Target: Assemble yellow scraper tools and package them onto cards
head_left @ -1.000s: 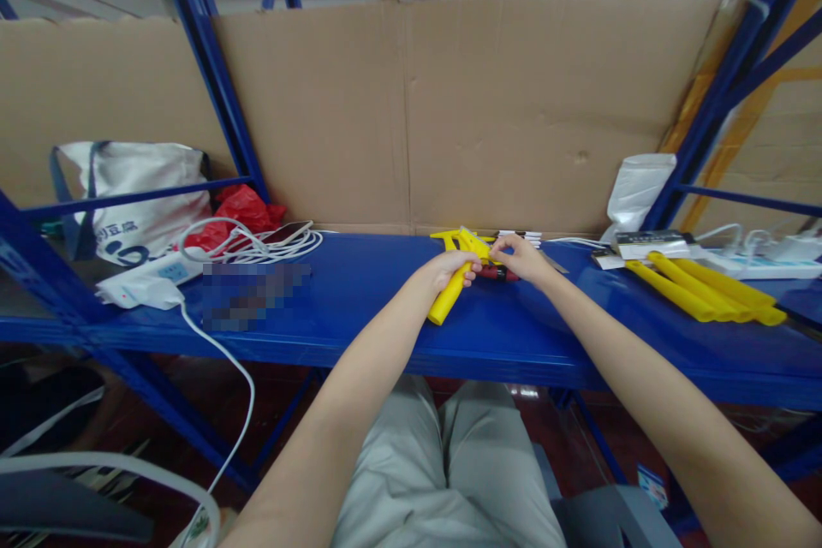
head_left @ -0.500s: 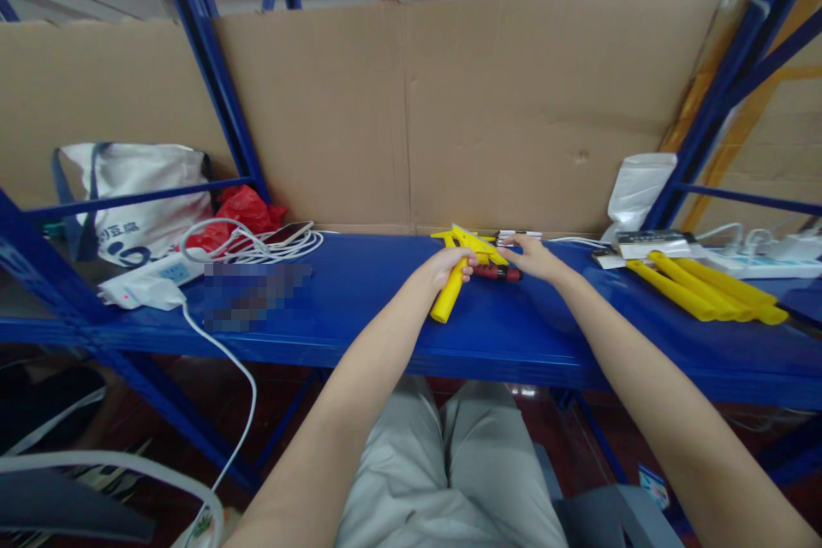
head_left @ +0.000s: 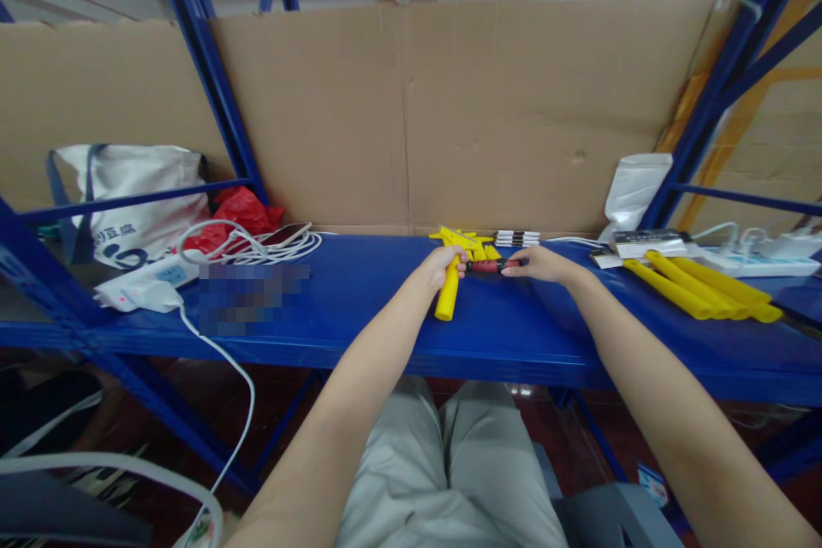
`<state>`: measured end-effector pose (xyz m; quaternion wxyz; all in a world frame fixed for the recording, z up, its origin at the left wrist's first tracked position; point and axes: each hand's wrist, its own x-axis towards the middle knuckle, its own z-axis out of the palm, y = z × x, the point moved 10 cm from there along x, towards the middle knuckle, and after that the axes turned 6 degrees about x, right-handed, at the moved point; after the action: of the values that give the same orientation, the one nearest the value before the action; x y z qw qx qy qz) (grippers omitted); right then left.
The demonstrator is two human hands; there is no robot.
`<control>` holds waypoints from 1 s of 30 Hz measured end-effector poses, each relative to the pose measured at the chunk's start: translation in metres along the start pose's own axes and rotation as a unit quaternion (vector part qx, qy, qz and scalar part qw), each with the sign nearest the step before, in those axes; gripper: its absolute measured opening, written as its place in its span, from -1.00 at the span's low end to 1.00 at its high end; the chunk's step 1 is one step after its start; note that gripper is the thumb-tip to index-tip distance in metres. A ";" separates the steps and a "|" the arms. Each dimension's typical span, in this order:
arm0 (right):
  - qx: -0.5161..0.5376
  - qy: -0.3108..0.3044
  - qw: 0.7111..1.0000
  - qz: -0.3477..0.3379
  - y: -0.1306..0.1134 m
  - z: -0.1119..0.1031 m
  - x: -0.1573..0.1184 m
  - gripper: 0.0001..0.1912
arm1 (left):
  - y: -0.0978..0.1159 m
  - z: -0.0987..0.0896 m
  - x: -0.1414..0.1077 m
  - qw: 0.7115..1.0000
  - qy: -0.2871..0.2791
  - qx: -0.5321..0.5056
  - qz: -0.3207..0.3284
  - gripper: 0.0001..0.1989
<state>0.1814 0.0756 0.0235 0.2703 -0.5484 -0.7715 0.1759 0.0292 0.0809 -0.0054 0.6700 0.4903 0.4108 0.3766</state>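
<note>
My left hand (head_left: pixel 449 264) is closed round a yellow handle (head_left: pixel 446 300), whose lower end points toward me over the blue shelf. Loose yellow parts (head_left: pixel 479 247) lie just behind that hand. To its right, my right hand (head_left: pixel 527 264) has its fingers closed on the end of a dark red and black tool (head_left: pixel 490 266). The tool lies sideways, its left end close to my left hand. Black and white striped pieces (head_left: pixel 517 238) rest behind my right hand.
Several yellow handles (head_left: pixel 706 287) lie on the blue shelf (head_left: pixel 366 300) at the right, beside a white power strip (head_left: pixel 758 264). At the left are a white bag (head_left: pixel 147 188), a red plastic bag (head_left: pixel 241 210), coiled white cables (head_left: pixel 276 248) and another power strip (head_left: pixel 173 274).
My right hand has left the yellow piece by my left hand, moved slightly down and taken hold of the red and black tool. The yellow handle in my left hand now stands a little straighter.
</note>
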 end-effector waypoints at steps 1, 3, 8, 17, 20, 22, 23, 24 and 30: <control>0.043 0.004 0.999 0.009 -0.001 -0.004 -0.002 -0.64 | 0.000 -0.001 0.001 1.000 0.004 -0.004 0.001 -0.82; 0.132 0.029 0.990 0.029 -0.001 -0.013 -0.007 -0.61 | 0.000 -0.003 0.002 1.000 0.008 -0.012 0.000 -0.83; 0.273 0.222 0.936 0.028 0.000 -0.054 -0.020 -0.57 | -0.001 -0.004 0.004 1.000 0.010 -0.022 -0.004 -0.83; 0.383 0.483 0.787 0.035 0.025 -0.098 -0.051 -0.67 | -0.008 -0.005 0.008 1.000 0.006 0.007 -0.022 -0.87; 0.402 0.505 0.762 0.048 0.034 -0.101 -0.056 -0.69 | -0.011 -0.004 0.012 1.000 -0.010 0.013 -0.020 -0.88; 0.408 0.509 0.756 0.053 0.037 -0.102 -0.056 -0.70 | -0.012 -0.003 0.014 1.000 -0.019 0.014 -0.016 -0.86; 0.410 0.509 0.755 0.054 0.038 -0.102 -0.056 -0.70 | -0.013 -0.003 0.015 1.000 -0.021 0.015 -0.016 -0.84; 0.409 0.509 0.755 0.054 0.038 -0.102 -0.056 -0.71 | -0.014 -0.003 0.016 0.999 -0.023 0.016 -0.017 -0.84; 0.407 0.510 0.757 0.037 0.037 -0.102 -0.054 -0.69 | -0.016 0.000 0.017 0.999 -0.033 0.025 -0.020 -0.86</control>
<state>0.2847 0.0346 0.0710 0.8144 -0.4235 -0.3548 0.1772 0.0370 0.0932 -0.0239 0.6786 0.5106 0.4072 0.3361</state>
